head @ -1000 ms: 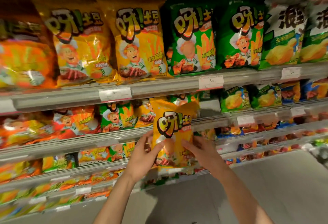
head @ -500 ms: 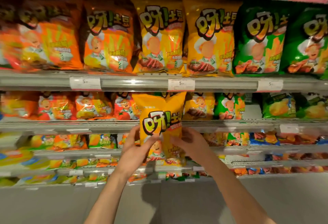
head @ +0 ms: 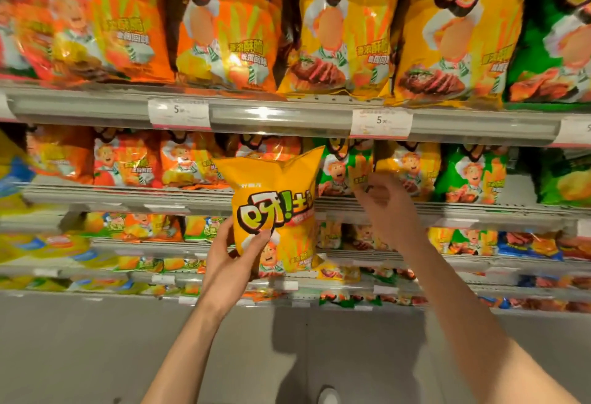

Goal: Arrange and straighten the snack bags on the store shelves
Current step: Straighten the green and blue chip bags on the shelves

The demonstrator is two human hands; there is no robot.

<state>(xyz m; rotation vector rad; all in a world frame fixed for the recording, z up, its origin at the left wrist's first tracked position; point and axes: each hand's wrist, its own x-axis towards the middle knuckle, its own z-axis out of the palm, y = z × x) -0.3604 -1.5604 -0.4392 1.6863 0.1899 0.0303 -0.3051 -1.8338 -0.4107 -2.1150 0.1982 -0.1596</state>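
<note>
A yellow snack bag [head: 276, 208] stands upright in front of the shelves, gripped at its lower left edge by my left hand [head: 232, 251]. My right hand [head: 382, 203] is off the bag, raised to its right with fingers loosely curled at the second shelf's edge, in front of a small green bag [head: 343, 168] and a small yellow bag [head: 411, 168]. Large yellow bags [head: 343, 29] stand on the upper shelf [head: 278, 114] right above. Whether the right fingers touch a bag is blurred.
Orange bags [head: 224, 26] fill the upper shelf to the left, green ones [head: 556, 39] to the right. Price tags [head: 380, 122] hang on the rail. Lower shelves [head: 134, 245] hold several small mixed bags. Grey floor [head: 80, 355] lies below, with a shoe tip [head: 326, 395].
My right hand let go of the yellow bag and moved up and right to the second shelf. The left hand alone holds the bag. The view moved closer to the shelves.
</note>
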